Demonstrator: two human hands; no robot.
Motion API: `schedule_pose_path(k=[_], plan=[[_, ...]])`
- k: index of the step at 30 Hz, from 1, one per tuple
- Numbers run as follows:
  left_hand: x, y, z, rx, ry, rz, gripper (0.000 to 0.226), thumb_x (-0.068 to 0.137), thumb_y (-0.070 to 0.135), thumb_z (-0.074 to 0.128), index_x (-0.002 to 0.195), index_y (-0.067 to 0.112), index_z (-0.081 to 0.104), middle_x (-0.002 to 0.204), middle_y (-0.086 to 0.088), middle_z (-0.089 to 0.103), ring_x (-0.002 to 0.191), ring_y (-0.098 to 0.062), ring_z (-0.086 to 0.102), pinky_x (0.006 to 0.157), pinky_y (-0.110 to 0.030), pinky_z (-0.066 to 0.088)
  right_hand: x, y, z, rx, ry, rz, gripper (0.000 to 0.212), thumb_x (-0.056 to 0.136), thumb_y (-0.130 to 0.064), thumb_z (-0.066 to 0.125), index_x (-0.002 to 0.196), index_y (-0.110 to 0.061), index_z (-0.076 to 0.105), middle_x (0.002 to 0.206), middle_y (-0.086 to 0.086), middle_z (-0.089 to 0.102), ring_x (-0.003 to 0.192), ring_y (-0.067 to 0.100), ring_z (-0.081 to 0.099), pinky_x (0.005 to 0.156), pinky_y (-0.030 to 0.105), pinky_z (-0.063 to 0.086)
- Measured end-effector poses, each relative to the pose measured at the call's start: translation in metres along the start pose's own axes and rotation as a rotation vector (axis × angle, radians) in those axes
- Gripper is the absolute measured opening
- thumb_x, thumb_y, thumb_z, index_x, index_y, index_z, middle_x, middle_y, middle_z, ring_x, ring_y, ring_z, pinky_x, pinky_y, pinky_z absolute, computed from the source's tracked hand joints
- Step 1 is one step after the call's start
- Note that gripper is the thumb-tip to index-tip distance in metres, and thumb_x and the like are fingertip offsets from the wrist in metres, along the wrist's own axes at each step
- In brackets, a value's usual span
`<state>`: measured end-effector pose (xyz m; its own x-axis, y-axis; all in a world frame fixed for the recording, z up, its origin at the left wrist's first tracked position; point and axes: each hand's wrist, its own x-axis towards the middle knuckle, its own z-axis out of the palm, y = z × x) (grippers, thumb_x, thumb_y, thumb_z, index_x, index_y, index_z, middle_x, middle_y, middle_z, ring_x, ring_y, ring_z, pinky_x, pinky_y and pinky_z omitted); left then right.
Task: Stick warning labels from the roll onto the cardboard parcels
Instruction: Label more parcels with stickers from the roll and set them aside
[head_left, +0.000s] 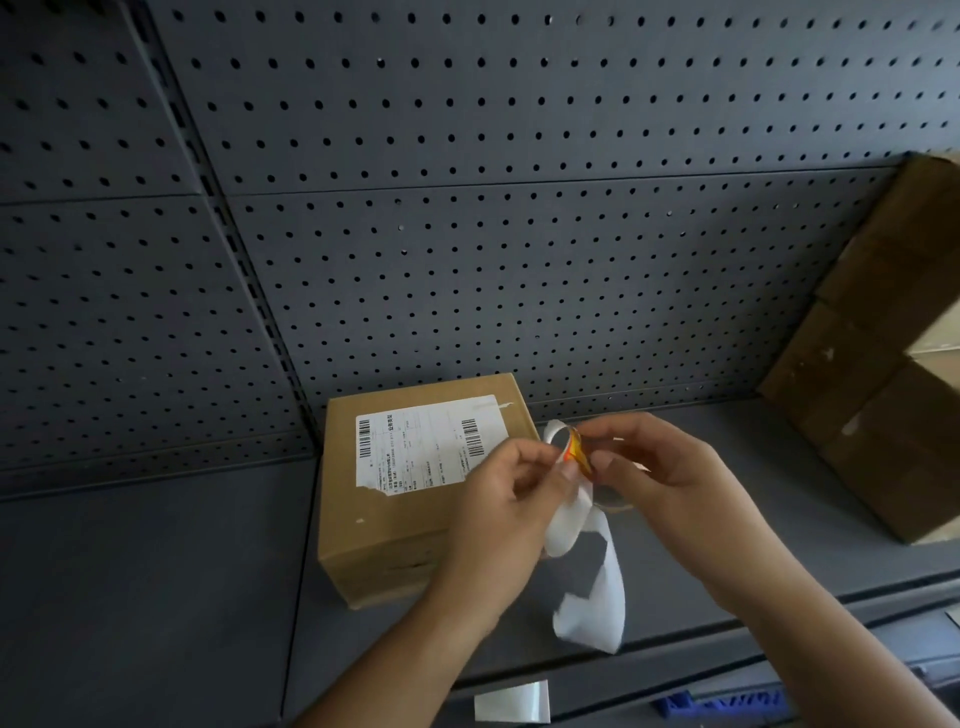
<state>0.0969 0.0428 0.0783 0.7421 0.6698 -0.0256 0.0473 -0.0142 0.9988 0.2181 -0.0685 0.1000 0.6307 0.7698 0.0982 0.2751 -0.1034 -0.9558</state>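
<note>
left hand (511, 499): forearm up from below, thumb and forefinger pinching label (573, 451) | right hand (670, 467): fingers curled, pinching same label

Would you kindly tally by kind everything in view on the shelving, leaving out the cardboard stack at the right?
Parcel: 1
Shipping label: 1
Label strip: 1
Loose white slip: 1
Blue item: 1
Total: 5

— What sort of place was it?
— A stockroom, it seemed: dark grey metal shelf (156, 571), perforated grey metal back panel (519, 260), brown cardboard parcels (395, 540), one with a white barcoded shipping label (426, 447).
</note>
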Motion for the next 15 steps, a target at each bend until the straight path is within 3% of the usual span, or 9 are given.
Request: schedule_pose_path(k=[3, 7, 10, 15], plan=[[0.0, 0.004, -0.004, -0.07, 0.025, -0.013, 0.013, 0.095, 0.027, 0.068, 0.093, 0.016, 0.072, 0.086, -0.004, 0.074, 0.069, 0.002, 0.062, 0.058, -0.011, 0.049, -0.002, -0.001, 0.001, -0.197, -0.008, -0.111, 0.019, 0.091, -0.02, 0.07, 0.108, -0.03, 0.073, 0.104, -0.013, 0.071, 0.099, 0.007, 0.069, 0.082, 0.018, 0.056], [0.0, 0.005, -0.007, -0.158, -0.006, -0.049, 0.012, 0.095, 0.028, 0.068, 0.093, 0.018, 0.075, 0.09, -0.005, 0.075, 0.075, -0.003, 0.066, 0.06, -0.016, 0.052, -0.002, -0.003, 0.004, -0.384, -0.026, -0.228, 0.03, 0.084, -0.048, 0.063, 0.109, -0.033, 0.07, 0.105, -0.02, 0.065, 0.103, 0.008, 0.063, 0.085, 0.017, 0.051], [0.0, 0.002, -0.01, -0.11, -0.01, 0.015, 0.011, 0.095, 0.026, 0.068, 0.093, 0.019, 0.076, 0.089, 0.002, 0.077, 0.08, -0.003, 0.067, 0.072, -0.018, 0.053, 0.0, -0.002, 0.003, -0.393, -0.027, -0.238, 0.028, 0.083, -0.049, 0.063, 0.105, -0.034, 0.071, 0.101, -0.021, 0.065, 0.101, 0.008, 0.063, 0.083, 0.019, 0.051], [0.001, 0.0, -0.015, -0.001, -0.016, 0.128, 0.009, 0.095, 0.023, 0.068, 0.092, 0.027, 0.076, 0.092, 0.009, 0.078, 0.086, -0.002, 0.069, 0.074, -0.015, 0.051, 0.005, -0.002, -0.001, -0.338, -0.058, -0.203, 0.02, 0.081, -0.044, 0.067, 0.097, -0.033, 0.073, 0.096, -0.019, 0.069, 0.093, 0.007, 0.067, 0.077, 0.017, 0.053]])
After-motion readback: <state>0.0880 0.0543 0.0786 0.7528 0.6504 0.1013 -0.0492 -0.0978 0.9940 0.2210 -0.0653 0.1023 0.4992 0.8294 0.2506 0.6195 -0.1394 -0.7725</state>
